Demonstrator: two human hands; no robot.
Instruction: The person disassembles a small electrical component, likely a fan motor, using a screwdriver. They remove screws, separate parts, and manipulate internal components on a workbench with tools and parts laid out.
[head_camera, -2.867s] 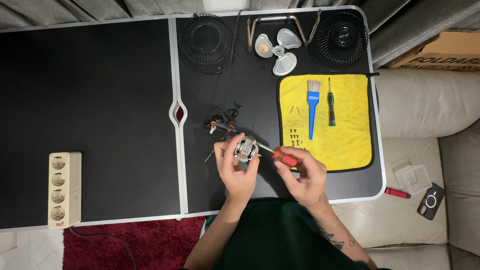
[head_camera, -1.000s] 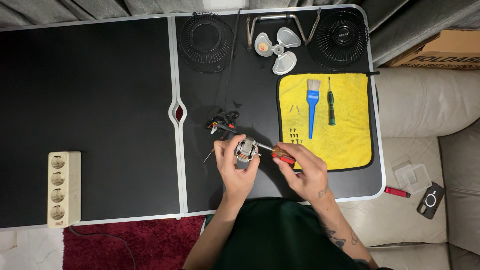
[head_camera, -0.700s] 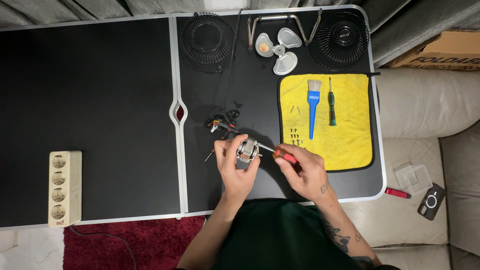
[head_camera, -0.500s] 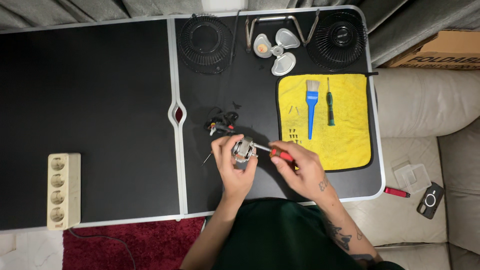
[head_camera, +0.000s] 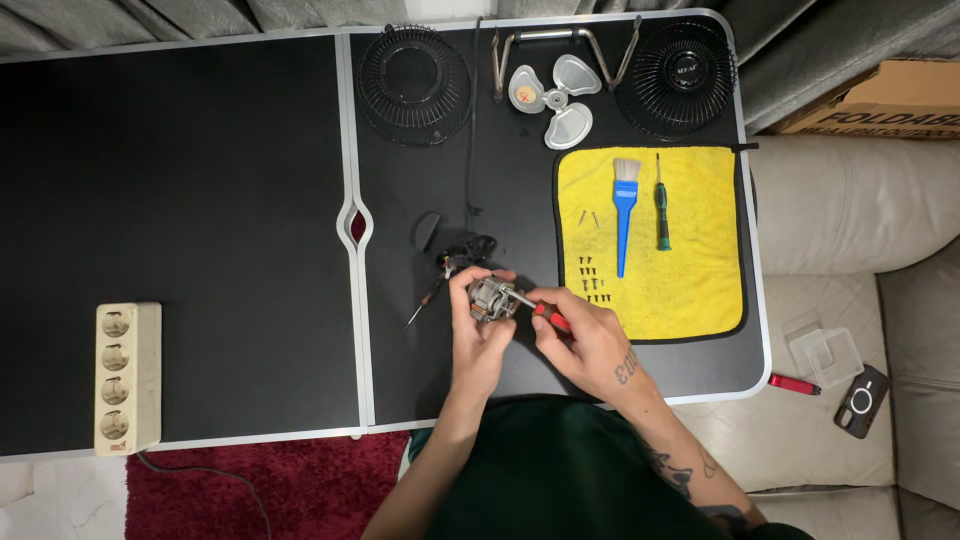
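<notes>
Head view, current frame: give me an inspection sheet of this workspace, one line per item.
Surface: black folding table with a pale rim.
Job's things: small grey motor; red-handled screwdriver, its tip at the motor.
Clutter: yellow cloth bearing a blue brush, a green screwdriver and small screws; two black fan grilles; white fan blade; metal stand.
Grippers: left hand holds the motor; right hand holds the red-handled screwdriver.
Cables: black wires beside the motor; power strip.
Surroundings: beige sofa, red rug, cardboard box.
</notes>
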